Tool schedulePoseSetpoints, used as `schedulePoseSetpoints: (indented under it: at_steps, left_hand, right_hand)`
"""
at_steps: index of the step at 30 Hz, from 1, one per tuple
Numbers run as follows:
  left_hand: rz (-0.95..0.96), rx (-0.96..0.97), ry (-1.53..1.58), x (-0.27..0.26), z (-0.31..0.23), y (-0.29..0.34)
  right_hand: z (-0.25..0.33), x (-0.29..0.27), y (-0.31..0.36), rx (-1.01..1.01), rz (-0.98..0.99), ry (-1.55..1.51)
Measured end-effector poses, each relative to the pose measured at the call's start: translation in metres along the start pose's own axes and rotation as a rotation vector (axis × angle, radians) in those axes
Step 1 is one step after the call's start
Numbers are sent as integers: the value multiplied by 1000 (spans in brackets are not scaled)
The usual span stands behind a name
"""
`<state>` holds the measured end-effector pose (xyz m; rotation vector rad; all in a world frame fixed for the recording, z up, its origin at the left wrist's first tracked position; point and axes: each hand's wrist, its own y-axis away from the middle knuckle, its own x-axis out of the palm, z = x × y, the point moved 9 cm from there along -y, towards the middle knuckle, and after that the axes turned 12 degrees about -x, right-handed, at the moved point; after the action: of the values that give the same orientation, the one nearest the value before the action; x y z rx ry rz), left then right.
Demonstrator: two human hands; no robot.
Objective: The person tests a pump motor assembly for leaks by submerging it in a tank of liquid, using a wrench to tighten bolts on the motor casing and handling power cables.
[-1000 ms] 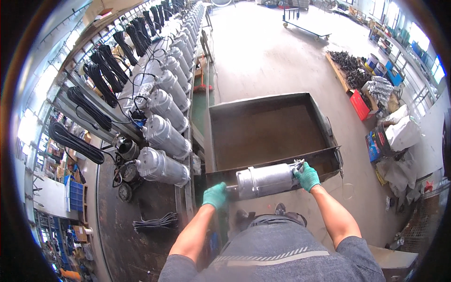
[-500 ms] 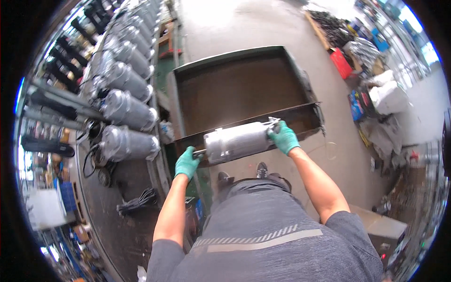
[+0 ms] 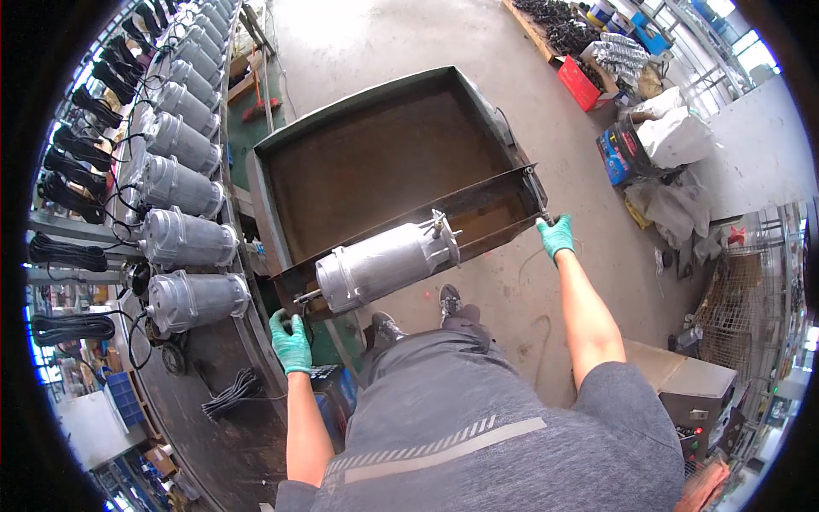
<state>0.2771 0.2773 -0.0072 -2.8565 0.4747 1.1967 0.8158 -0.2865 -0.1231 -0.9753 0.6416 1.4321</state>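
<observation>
A silver cylindrical motor [image 3: 380, 266] lies slantwise across the near rim of a dark metal tank [image 3: 271, 205]. Its thin shaft [image 3: 309, 297] points left, toward me. My left hand [image 3: 291, 346], in a green glove, is just below that shaft end, with thumb and fingers apart and nothing between them. At the tank's near right corner, my gloved right hand [image 3: 557, 238] is closed around the lower end of a dark rod-like fitting [image 3: 543, 205]. Its exact kind is too small to make out. Neither hand touches the motor.
To the left, a long bench [image 3: 247, 337] carries a row of several similar motors [image 3: 198, 300] with black cables. A cable bundle [image 3: 235, 392] lies on it. Bags [image 3: 678, 136] and a red box [image 3: 582, 83] stand at right; a grey cabinet [image 3: 695, 384] is near right.
The motor has gone from between my hands onto the tank's near rim. Both hands have let it go; the right moved out to the corner fitting, the left drew back. The view has shifted.
</observation>
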Motion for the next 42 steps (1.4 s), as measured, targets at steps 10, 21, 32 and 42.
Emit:
schedulePoseSetpoints:
  at_steps: [10,21,32,42]
  left_hand:
    - [172,86,302,-6,-129,56]
    - [365,-323,1147,40,-181,72]
    - [222,-966,1024,17,67,-21]
    - [545,-940,785,52,55,-37]
  right_hand:
    - [260,-40,86,101,697,-1102]
    - [440,-29,238,-837,882,-612]
    - [337,-5,106,-450,636,-692]
    - [353,49,106,-404,556,-769]
